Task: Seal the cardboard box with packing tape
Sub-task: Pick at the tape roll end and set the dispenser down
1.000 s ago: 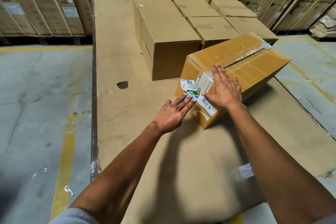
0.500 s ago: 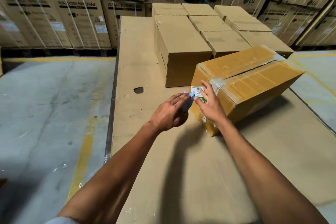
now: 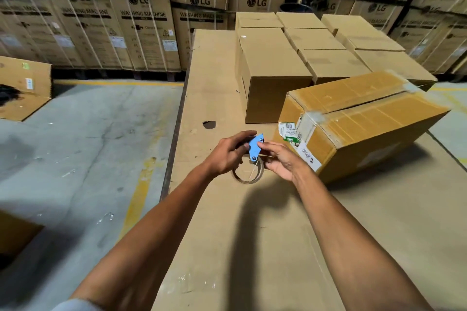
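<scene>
Cardboard box (image 3: 366, 124) – taped, sits skewed nr right edge of worktop (image 3: 217, 78), a flat cardboard-covered surface. Top seam w/ clear packing tape along it; crumpled tape ends at both seam ends. Near end face carries white/green labels (image 3: 290, 131) & a white strip label. Box apart from both hands, just right of them.
Tape dispenser (image 3: 255, 148) – blue plastic, w/ brown tape roll (image 3: 249, 174) hanging below it, held above worktop, left of box's near corner.
Left hand (image 3: 227, 154) – fingers curled round dispenser from left, closed on it.
Right hand (image 3: 280, 159) – fingertips pinching dispenser's right edge; whether it also has tape end, can't tell.
Plain cartons (image 3: 275, 78) – sev. in rows at worktop's far end, just behind box.
Hole (image 3: 209, 124) – dark, in worktop surface nr left edge.
Stacked LG washing-machine cartons (image 3: 141, 30) – along back wall, beyond concrete floor (image 3: 88, 146) w/ yellow lines.
</scene>
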`<control>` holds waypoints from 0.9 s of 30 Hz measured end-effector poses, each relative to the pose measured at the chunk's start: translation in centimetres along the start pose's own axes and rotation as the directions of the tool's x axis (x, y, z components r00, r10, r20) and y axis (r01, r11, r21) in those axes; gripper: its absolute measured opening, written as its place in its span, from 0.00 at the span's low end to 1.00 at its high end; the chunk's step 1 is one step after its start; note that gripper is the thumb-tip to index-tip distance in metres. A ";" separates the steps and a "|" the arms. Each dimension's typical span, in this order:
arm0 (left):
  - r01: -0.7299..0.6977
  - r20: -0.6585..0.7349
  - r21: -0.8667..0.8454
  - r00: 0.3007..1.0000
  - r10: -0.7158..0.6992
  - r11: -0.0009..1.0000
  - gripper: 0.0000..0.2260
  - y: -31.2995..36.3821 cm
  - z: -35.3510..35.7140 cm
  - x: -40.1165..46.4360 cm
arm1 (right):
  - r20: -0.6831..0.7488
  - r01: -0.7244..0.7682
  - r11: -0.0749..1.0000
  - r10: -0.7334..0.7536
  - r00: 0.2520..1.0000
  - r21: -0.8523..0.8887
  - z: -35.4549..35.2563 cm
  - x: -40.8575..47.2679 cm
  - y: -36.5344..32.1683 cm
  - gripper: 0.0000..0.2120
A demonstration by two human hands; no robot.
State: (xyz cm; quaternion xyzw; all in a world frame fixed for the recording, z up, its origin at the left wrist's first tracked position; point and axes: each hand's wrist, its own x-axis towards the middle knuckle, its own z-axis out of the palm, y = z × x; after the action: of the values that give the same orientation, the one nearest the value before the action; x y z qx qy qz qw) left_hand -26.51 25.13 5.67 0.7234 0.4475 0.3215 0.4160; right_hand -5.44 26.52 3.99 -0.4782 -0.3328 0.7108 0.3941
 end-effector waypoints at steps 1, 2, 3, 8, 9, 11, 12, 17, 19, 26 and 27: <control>0.067 0.007 -0.057 0.998 -0.067 0.996 0.18 0.0 0.1 -0.2 | -0.017 -0.021 1.000 0.021 1.000 -0.006 0.2 0.1 0.1 0.12; 0.122 0.013 -0.102 0.993 -0.121 0.987 0.18 -0.2 0.1 -0.3 | -0.040 -0.046 0.999 0.045 0.998 -0.014 0.5 0.2 0.2 0.10; 0.161 0.015 -0.132 0.987 -0.160 0.978 0.17 -0.3 0.2 -0.3 | -0.066 -0.070 0.997 0.068 0.995 -0.028 0.7 0.3 0.2 0.10; 0.207 -0.016 -0.082 0.978 -0.209 0.975 0.19 -1.6 0.8 -0.5 | -0.172 -0.145 0.987 0.132 0.976 -0.065 1.6 1.4 0.4 0.14; 0.197 -0.030 -0.020 0.980 -0.198 0.980 0.22 -2.0 0.9 -0.5 | -0.195 -0.149 0.987 0.135 0.971 -0.060 1.7 1.7 0.4 0.14; 0.127 -0.077 0.199 0.991 -0.114 0.972 0.29 -2.8 1.0 -0.2 | -0.248 -0.155 0.986 0.137 0.959 -0.056 1.8 2.4 0.3 0.11; 0.069 -0.091 0.330 0.995 -0.041 0.942 0.32 -3.3 1.0 -0.1 | -0.277 -0.157 0.986 0.138 0.951 -0.049 1.8 2.7 0.3 0.11; -0.249 0.116 0.707 0.964 0.238 0.662 0.45 -5.7 1.4 0.3 | -0.382 -0.189 0.981 0.156 0.911 -0.052 1.8 4.7 0.7 0.03; -0.277 0.181 0.749 0.959 0.217 0.601 0.46 -6.7 1.5 0.7 | -0.394 -0.212 0.975 0.172 0.903 -0.061 1.9 5.2 0.8 0.03; -0.204 0.276 0.622 0.961 0.032 0.756 0.40 -11.3 1.5 0.9 | -0.379 -0.381 0.921 0.325 0.866 -0.079 0.7 8.2 4.6 0.13; -0.210 0.295 0.602 0.955 0.030 0.770 0.39 -11.2 1.2 0.9 | -0.368 -0.395 0.915 0.339 0.866 -0.085 0.7 8.0 4.7 0.15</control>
State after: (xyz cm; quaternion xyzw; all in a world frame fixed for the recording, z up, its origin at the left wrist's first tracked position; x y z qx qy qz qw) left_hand -29.41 28.44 -4.79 0.8843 0.4206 0.0792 0.1863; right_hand -9.12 31.30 -3.17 -0.6799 -0.2161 0.6490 0.2643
